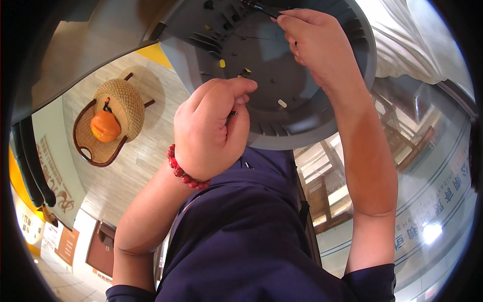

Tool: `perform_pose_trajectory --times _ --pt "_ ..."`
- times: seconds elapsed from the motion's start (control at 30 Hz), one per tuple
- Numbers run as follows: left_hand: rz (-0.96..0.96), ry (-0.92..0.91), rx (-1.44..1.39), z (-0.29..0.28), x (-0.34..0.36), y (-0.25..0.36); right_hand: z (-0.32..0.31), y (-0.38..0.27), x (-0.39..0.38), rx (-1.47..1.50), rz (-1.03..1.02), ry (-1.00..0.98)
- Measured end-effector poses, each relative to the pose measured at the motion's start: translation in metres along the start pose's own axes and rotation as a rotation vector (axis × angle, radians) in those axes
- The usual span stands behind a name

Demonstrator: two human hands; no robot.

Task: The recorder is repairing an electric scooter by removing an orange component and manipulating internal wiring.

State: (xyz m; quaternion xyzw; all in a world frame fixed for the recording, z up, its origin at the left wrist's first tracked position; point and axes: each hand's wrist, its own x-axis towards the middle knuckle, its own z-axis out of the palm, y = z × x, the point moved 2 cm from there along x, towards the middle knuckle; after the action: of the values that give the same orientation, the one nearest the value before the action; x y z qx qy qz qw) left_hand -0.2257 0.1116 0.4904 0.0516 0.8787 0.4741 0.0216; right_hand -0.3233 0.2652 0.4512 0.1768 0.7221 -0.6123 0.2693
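Note:
Above me is a large round grey plastic housing (297, 128), with fins and small fittings inside it. My right hand (314, 43) reaches up to its far side, thumb and fingers pinching a slim black piece (265, 10); whether it is a tool or a cable end I cannot tell. In front of the housing's near left side, my left hand (211, 123) is closed. A bit of something dark (232, 116) shows between its curled fingers, the rest hidden. Just beyond its fingertips sits a small dark part with a yellow mark (246, 72). A red bead bracelet (177, 168) circles my left wrist.
A yellow tab (222, 63) and a small pale piece (282, 103) show inside the housing. Down on the left, a woven chair (93, 145) holds an orange hard hat (105, 126). White draped fabric (410, 45) hangs at the right, above a glass panel with lettering (427, 201).

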Motion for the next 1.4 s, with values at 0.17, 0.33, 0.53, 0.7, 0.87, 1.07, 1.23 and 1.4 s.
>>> perform_pose_trajectory --times 0.17,0.33,0.53,0.7,0.87,1.07,1.23,1.4 --pt "0.029 0.007 0.0 0.0 0.001 -0.001 0.002 0.0 -0.001 0.067 0.041 -0.047" --pt "0.017 0.001 -0.012 -0.002 0.002 0.0 -0.007 0.002 0.011 0.351 0.29 -0.203" --pt "0.05 0.019 -0.014 0.002 0.001 -0.003 -0.008 -0.014 0.017 0.015 0.144 -0.185" --pt "0.018 -0.007 -0.012 -0.002 0.002 0.0 -0.001 -0.029 -0.004 -1.064 -0.829 0.082" --pt "0.03 -0.001 0.002 -0.001 0.002 -0.001 0.003 -0.016 -0.006 -0.893 -0.785 0.084" --pt "0.048 -0.013 0.016 -0.002 0.003 0.0 0.004 -0.013 0.009 -0.688 -0.796 0.194" --pt "0.048 0.02 0.015 0.001 0.002 -0.004 0.005 -0.03 -0.003 -1.119 -1.066 0.111" --pt "0.045 0.04 0.01 0.0 0.002 -0.002 0.002 -0.021 -0.001 -0.968 -0.93 0.194"
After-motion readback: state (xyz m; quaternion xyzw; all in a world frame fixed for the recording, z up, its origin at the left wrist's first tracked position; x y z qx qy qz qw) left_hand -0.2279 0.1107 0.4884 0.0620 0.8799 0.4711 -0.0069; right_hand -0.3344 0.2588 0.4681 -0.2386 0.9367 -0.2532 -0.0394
